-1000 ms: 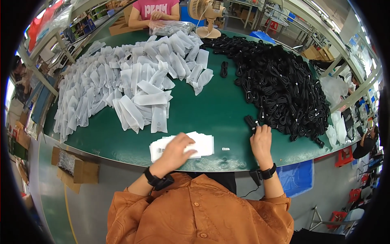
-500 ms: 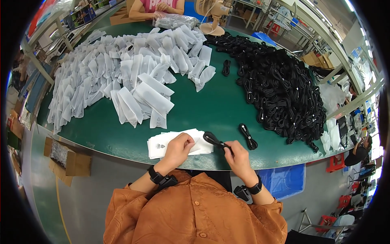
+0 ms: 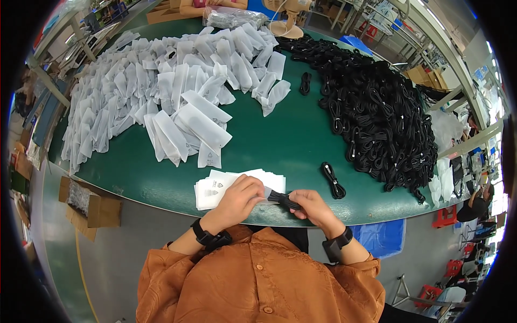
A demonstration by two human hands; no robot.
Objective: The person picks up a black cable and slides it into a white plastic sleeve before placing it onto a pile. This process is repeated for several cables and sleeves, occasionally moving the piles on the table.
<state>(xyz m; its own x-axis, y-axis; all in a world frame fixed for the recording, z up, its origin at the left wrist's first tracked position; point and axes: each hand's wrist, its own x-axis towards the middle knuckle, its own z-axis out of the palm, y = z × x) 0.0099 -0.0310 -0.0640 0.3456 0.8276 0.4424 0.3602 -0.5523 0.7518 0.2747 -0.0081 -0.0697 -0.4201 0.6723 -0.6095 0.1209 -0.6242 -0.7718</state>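
Note:
A bundled black cable point(image 3: 282, 199) is pinched in my right hand point(image 3: 315, 207), near the table's front edge. My left hand point(image 3: 240, 198) has its fingers closed on the edge of a translucent plastic bag point(image 3: 267, 191). The cable's far end meets the bag's mouth and seems partly inside it; my left fingers hide how deep. Under both hands lies a stack of flat white bags point(image 3: 207, 194) with small dark printing. To the right of my right hand, another bundled cable point(image 3: 333, 180) rests alone on the green table point(image 3: 258, 145).
Filled frosted bags point(image 3: 161, 81) form a large heap at the left and back. Bundled black cables point(image 3: 377, 118) are piled at the right, with a single cable point(image 3: 305, 83) beside them. Across the table are a beige fan point(image 3: 285, 27) and another person's arms. A blue bin point(image 3: 379, 237) stands below.
My right hand has brought the cable down and leftward against the bag's mouth. My left hand has shifted slightly right, holding the bag's edge.

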